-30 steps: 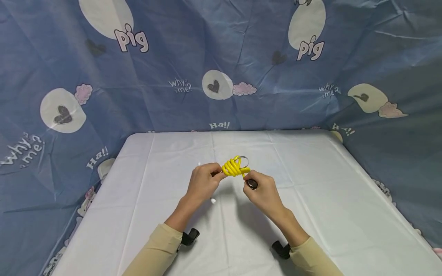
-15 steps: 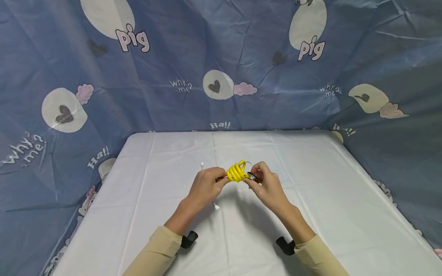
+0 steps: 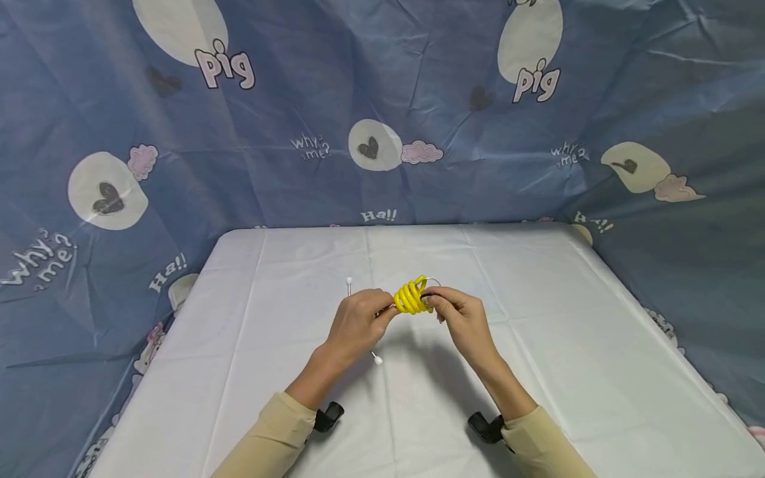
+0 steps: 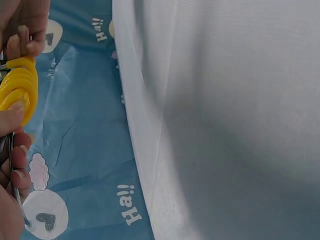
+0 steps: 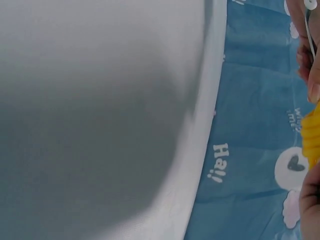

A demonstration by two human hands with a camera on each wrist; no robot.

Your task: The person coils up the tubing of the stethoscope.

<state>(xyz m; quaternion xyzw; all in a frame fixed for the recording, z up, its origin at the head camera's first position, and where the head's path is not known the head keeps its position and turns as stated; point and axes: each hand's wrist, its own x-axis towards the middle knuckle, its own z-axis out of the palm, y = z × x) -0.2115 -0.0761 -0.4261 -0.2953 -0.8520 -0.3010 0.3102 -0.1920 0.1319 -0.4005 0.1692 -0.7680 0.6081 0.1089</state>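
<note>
A tightly wound yellow coiled cord is held up over the table between both hands. The left hand grips its left end, the thumb pressing on the coil in the left wrist view. A thin metal rod runs across that hand's fingers; white rounded tips stick out beyond the hand above and below. At the cord's right end, the right hand pinches a small dark piece, mostly covered by the fingers. A thin metal ring shows behind the fingertips. Only the coil's edge shows in the right wrist view.
A white cloth covers the table, its rounded far edge meeting a blue printed curtain. The curtain also hangs along both sides. Black wrist mounts are worn at both sleeves. Shadows of the hands fall on the cloth.
The coil has shifted slightly right and down. The right hand has turned, bringing the dark piece up against the coil's right end. More of the white-tipped rod shows around the left hand.
</note>
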